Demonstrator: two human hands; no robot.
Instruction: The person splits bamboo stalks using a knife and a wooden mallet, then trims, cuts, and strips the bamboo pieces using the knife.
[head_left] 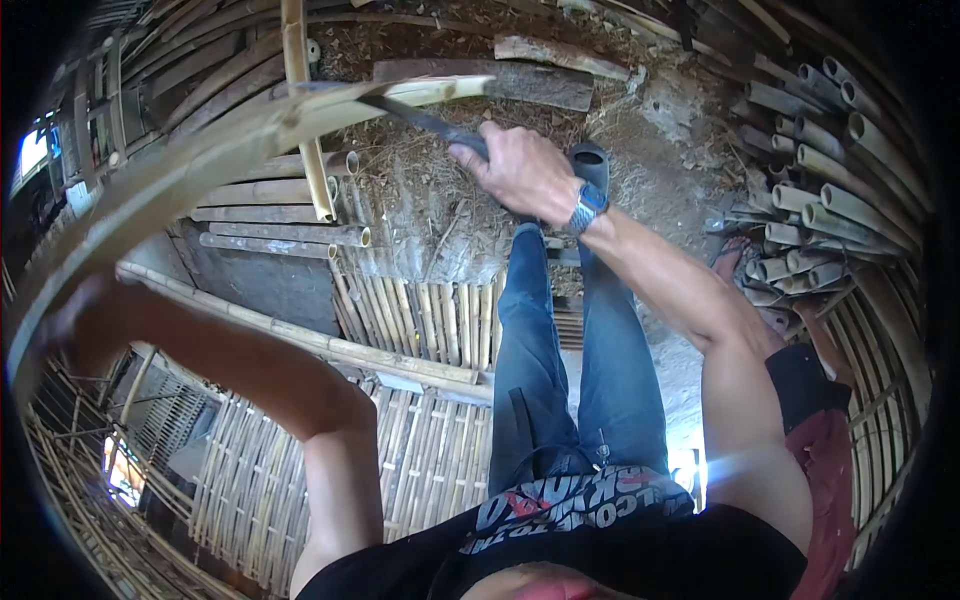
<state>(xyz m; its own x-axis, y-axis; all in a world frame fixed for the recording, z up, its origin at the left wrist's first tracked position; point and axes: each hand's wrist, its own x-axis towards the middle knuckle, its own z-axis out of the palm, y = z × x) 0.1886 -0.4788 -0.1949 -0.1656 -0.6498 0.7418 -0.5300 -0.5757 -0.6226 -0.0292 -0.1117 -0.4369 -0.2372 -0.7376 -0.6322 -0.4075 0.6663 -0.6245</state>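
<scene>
My right hand (530, 172), wearing a wristwatch (590, 205), is closed round the handle of a long dark-bladed knife (425, 120). The blade meets a long split bamboo pole (235, 150) close to its far end. This pole runs from the top middle down to the left rim and looks bent there. At the left rim my left hand (75, 320) is blurred and in shadow; it appears wrapped round the near part of the split bamboo, its fingers mostly hidden. An upright bamboo post (308, 140) stands beside the split piece, which crosses it.
Cut bamboo poles (285, 212) lie left of my legs, and a large stack of bamboo tubes (835, 190) fills the right. Wooden boards (520, 85) rest on the dirt floor. A slatted bamboo platform (420, 450) lies lower left. Another person in dark red (825, 490) is close on my right.
</scene>
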